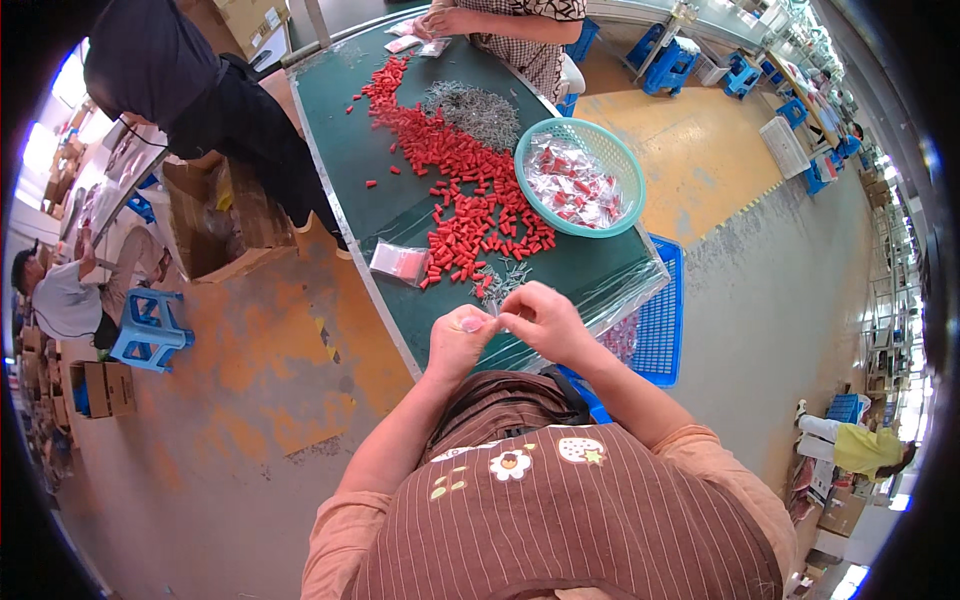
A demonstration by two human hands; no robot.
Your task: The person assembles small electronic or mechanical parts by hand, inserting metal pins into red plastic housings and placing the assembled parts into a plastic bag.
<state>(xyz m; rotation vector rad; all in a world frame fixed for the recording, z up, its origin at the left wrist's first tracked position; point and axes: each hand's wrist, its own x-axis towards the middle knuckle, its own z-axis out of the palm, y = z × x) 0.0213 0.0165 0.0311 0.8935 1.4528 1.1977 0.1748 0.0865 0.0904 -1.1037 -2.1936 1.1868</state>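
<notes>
My left hand (pixel 460 343) is closed at the near edge of the green table (pixel 345 160), around what looks like a small clear plastic bag (pixel 470 323) with something pinkish in it. My right hand (pixel 545 322) meets it in a pinch, thumb and forefinger together; what lies between those fingertips is too small to make out. Just beyond my hands lies a small heap of grey screws (pixel 500 283). Farther on spreads a large pile of red plastic plugs (pixel 470 210). A stack of small plastic bags (pixel 400 262) rests left of the pile.
A green basket (pixel 632 212) of filled bags stands at the table's right side. More grey screws (pixel 470 112) lie farther back. Below the right edge is a blue crate (pixel 662 320). One co-worker (pixel 520 30) works at the far end; another in dark clothes (pixel 200 90) bends by a carton (pixel 225 215).
</notes>
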